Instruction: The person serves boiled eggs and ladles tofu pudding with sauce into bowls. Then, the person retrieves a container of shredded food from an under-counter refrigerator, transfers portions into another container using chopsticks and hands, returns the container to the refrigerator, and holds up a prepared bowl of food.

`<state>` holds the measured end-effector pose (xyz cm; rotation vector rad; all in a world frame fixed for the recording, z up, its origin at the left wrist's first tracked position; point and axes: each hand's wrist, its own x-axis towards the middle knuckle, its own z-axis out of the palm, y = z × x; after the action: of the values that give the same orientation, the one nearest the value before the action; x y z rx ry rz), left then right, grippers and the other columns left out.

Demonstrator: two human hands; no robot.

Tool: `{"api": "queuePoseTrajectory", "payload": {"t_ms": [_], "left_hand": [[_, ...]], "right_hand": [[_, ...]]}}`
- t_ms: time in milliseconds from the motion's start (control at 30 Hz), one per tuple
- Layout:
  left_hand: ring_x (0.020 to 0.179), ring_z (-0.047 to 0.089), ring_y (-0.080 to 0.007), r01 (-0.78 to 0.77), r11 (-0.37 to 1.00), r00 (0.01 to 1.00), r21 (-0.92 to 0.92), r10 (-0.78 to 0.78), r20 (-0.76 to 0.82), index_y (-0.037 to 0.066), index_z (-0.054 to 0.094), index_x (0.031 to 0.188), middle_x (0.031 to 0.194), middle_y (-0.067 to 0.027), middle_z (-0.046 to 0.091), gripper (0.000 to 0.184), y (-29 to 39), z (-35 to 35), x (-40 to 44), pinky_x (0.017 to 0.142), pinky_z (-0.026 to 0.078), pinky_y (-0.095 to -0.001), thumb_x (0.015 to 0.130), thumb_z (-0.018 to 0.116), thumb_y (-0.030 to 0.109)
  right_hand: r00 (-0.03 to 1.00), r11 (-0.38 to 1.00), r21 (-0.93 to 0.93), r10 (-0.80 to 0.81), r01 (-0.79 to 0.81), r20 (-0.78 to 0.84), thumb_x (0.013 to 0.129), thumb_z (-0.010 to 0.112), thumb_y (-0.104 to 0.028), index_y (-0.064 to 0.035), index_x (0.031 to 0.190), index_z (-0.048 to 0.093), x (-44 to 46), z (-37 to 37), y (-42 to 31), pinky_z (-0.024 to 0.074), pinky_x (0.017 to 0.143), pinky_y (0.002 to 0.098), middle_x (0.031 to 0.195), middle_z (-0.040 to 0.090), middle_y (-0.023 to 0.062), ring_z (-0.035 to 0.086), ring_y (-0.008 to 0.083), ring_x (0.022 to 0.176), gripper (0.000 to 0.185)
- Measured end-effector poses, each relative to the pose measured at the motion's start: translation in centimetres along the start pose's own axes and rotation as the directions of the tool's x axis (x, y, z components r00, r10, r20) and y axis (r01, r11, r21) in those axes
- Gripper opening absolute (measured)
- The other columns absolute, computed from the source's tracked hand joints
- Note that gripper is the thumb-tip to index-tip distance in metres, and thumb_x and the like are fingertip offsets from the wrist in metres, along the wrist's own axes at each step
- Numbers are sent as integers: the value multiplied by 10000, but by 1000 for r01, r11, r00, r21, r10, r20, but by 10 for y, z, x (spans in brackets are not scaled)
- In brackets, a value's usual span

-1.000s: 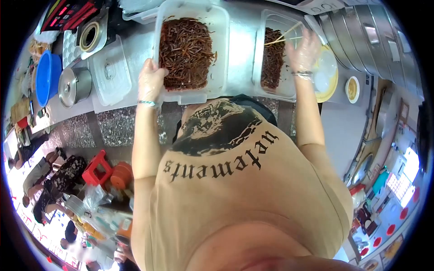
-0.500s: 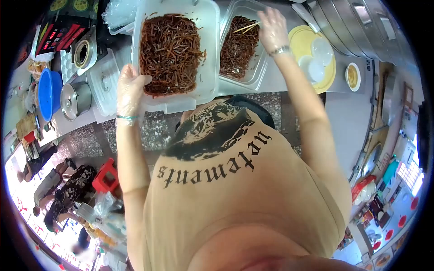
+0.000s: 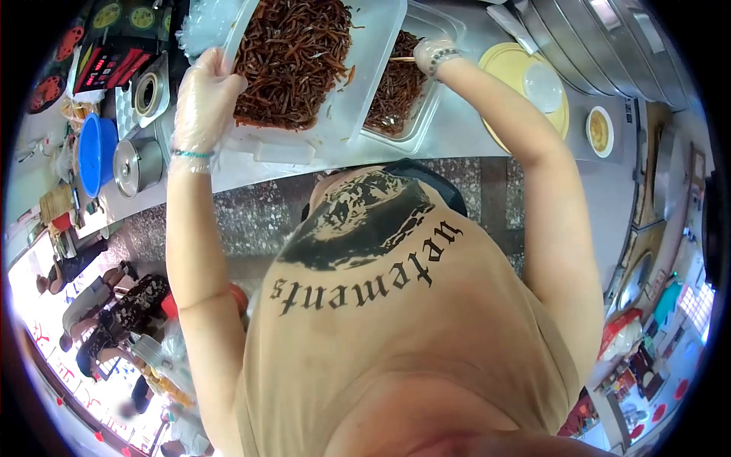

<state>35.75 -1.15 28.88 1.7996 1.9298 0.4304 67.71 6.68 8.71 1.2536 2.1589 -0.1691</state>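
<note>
1. Shredded brown strips (image 3: 293, 68) fill much of the large tub (image 3: 373, 38), heaped towards its left side, with part of its floor bare on the right.
2. More of the same strips (image 3: 394, 95) lie in the small tub (image 3: 432, 107), just to the right. From up here the large tub's right wall overlaps its near left part, and I can't tell whether the two touch.
3. With my left hand (image 3: 204, 107), in a clear plastic glove, I have the large tub's left edge pinched, thumb inside and fingers mostly closed.
4. My right hand (image 3: 434, 55), also gloved, is curled at the small tub's far side. Wooden chopsticks (image 3: 402, 59) poke out beside it; whether I grip them or the rim, I can't tell.
5. As for how far along things are, both tubs already contain strips and neither has a lid on. How much is left to do, I can't judge.
</note>
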Motion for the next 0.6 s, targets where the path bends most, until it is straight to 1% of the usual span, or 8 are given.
{"api": "queuePoseTrajectory", "payload": {"t_ms": [133,200,367,400,433,467,533,600], "left_hand": [[718,565,-221,-70,990,997,124,73,-17,-17,581,939,784,-134,601,234,4,19,-8,705,454,-341,734,604,94],[721,572,-267,-58,993,998,103,60,-25,-18,575,925,801,-170,602,215,10,20,-9,713,458,-371,742,591,95],[792,574,-366,-177,959,978,222,196,-67,4,562,900,840,-215,600,165,37,43,-6,735,466,-411,755,550,83],[860,574,-429,-175,957,979,229,194,-61,14,571,903,877,-241,610,170,47,48,-6,764,470,-433,750,535,79],[868,566,-433,-187,957,977,222,205,-60,19,570,896,880,-239,606,155,53,54,-6,765,468,-441,754,538,73],[868,566,-433,-186,956,977,228,205,-61,19,570,896,880,-239,606,155,58,60,-8,765,468,-441,754,538,73],[749,581,-367,-270,929,941,252,310,-135,10,537,885,808,-212,589,136,62,65,-11,698,466,-408,765,547,75],[757,581,-383,-265,920,940,289,314,-138,16,540,878,806,-218,593,130,61,64,-11,698,466,-416,763,550,77]], "right_hand": [[984,974,147,166,-174,67,830,559,-106,-24,1036,686,-63,-37,-6,529,818,405,1071,670,157,662,288,965,256],[967,949,212,249,-234,-46,841,524,-119,-24,1039,682,-74,-28,32,536,805,408,1057,666,174,664,293,951,270],[929,989,147,49,6,-368,857,492,-125,-93,891,682,-161,-95,62,529,739,408,856,661,165,657,315,797,196],[936,984,162,-16,78,-352,815,545,-80,1,946,659,-165,-120,58,534,741,405,877,673,182,669,307,843,191],[801,975,153,-39,161,-598,800,524,-125,-3,826,675,-138,-109,59,535,737,428,875,665,217,661,336,836,196],[880,976,210,59,48,-472,811,533,-127,-15,847,695,-130,-128,45,539,749,423,909,681,196,672,323,853,201],[872,964,263,107,26,-478,816,532,-127,-23,898,710,-97,-134,25,541,765,404,926,688,189,676,305,886,222],[862,980,104,-96,169,-498,814,543,-133,-34,932,719,-59,-121,0,541,777,382,943,694,171,679,293,895,233]]}}
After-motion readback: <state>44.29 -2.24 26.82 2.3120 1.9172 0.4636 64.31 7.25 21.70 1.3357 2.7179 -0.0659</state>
